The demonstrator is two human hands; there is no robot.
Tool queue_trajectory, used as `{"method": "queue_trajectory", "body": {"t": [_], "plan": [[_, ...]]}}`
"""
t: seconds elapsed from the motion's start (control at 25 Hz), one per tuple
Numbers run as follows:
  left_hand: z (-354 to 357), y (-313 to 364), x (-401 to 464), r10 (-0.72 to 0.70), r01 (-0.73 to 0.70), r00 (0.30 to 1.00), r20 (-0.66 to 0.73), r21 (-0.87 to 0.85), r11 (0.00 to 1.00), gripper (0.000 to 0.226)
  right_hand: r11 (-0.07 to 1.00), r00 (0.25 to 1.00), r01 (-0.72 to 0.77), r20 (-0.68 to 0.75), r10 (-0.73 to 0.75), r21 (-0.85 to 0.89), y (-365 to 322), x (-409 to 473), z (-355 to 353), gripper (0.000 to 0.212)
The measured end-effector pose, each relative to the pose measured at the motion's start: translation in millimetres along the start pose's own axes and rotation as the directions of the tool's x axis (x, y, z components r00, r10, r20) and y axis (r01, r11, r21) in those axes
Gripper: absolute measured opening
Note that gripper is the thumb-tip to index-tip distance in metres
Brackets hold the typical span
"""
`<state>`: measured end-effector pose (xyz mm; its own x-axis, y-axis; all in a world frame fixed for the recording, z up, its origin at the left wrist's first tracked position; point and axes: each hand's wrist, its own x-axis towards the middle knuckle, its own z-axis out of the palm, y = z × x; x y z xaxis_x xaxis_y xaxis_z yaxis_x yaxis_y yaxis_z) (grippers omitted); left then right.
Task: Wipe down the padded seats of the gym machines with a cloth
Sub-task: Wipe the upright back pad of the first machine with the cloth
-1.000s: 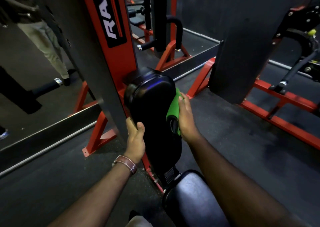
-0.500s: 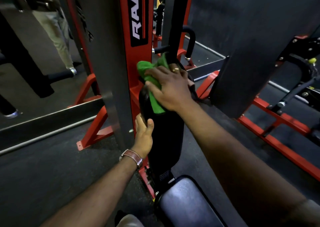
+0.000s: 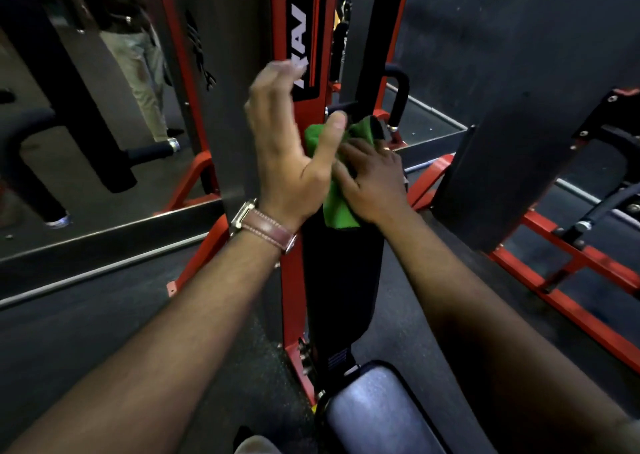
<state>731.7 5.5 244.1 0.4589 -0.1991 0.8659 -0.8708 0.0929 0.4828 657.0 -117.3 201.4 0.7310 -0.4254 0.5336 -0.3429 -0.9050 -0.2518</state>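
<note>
A green cloth (image 3: 337,207) lies over the top of the upright black back pad (image 3: 343,280) of a red gym machine. My right hand (image 3: 374,183) presses flat on the cloth at the pad's upper end, and its fingertips are hidden behind my left hand. My left hand (image 3: 284,148) is raised in the air in front of the red post, blurred, fingers loosely bent and holding nothing; its thumb overlaps the cloth in view. The black padded seat (image 3: 377,408) sits below the back pad, near the bottom edge.
The red post (image 3: 294,280) with a black logo plate stands just left of the pad. A mirror (image 3: 86,183) on the left reflects a standing person and black handles. A dark panel (image 3: 502,142) and red floor bars (image 3: 571,297) lie to the right.
My left hand has let go of the pad's left side and risen in front of the post. My right hand stays on the cloth at the pad's top. The camera has moved closer.
</note>
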Motion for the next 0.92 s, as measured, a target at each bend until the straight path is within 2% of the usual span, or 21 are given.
{"method": "queue_trajectory", "body": {"t": [0.08, 0.12, 0.16, 0.24, 0.28, 0.32, 0.4, 0.48, 0.52, 0.56, 0.72, 0.84, 0.92], "plan": [[11, 5, 12, 0.004, -0.005, 0.994, 0.113, 0.008, 1.0, 0.045, 0.973, 0.975, 0.22, -0.018, -0.222, -0.07, -21, -9, 4, 0.056], [16, 3, 5, -0.042, 0.042, 0.986, 0.163, 0.005, 0.999, 0.042, 0.952, 0.953, 0.3, -0.028, -0.302, -0.055, -28, -11, 7, 0.055], [19, -4, -7, -0.105, 0.106, 0.975, 0.194, 0.007, 0.994, 0.043, 0.946, 0.946, 0.323, -0.002, -0.323, 0.019, -31, -12, 7, 0.052], [22, -18, -40, -0.195, 0.199, 0.959, 0.207, 0.001, 0.98, 0.052, 0.926, 0.964, 0.242, 0.036, -0.263, 0.291, -22, -11, 3, 0.038], [22, -23, -52, -0.194, 0.192, 0.954, 0.226, 0.032, 0.981, 0.058, 0.869, 0.978, 0.184, 0.0, -0.207, 0.459, -17, -10, -4, 0.027], [24, -25, -60, -0.166, 0.139, 0.948, 0.273, 0.116, 0.983, 0.065, 0.793, 0.991, 0.13, -0.046, -0.128, 0.596, -10, -9, -10, 0.019], [26, -28, -64, -0.126, -0.031, 0.91, 0.394, 0.37, 0.928, 0.074, 0.715, 0.981, 0.034, -0.161, 0.11, 0.698, -1, -13, -20, 0.017], [29, -32, -66, -0.17, -0.12, 0.882, 0.44, 0.558, 0.821, 0.082, 0.775, 0.874, -0.061, -0.341, 0.346, 0.629, 3, -27, -17, 0.015], [29, -34, -72, -0.202, -0.104, 0.883, 0.423, 0.597, 0.796, 0.087, 0.798, 0.829, -0.094, -0.396, 0.394, 0.596, 5, -36, -11, 0.015], [27, -35, -80, -0.236, -0.056, 0.889, 0.392, 0.605, 0.794, 0.09, 0.814, 0.822, -0.106, -0.411, 0.395, 0.571, 5, -48, -3, 0.017], [29, -35, -114, -0.368, 0.236, 0.904, 0.216, 0.463, 0.854, 0.089, 0.902, 0.929, 0.006, -0.337, 0.155, 0.432, 0, -86, 34, 0.043], [34, -45, -161, -0.452, 0.379, 0.886, 0.099, 0.407, 0.831, 0.078, 0.948, 0.946, 0.119, -0.322, -0.018, 0.295, -6, -105, 57, 0.042], [34, -57, -205, -0.511, 0.445, 0.851, 0.117, 0.355, 0.822, 0.068, 0.958, 0.956, 0.181, -0.27, -0.118, 0.221, -1, -127, 74, 0.039]]}}
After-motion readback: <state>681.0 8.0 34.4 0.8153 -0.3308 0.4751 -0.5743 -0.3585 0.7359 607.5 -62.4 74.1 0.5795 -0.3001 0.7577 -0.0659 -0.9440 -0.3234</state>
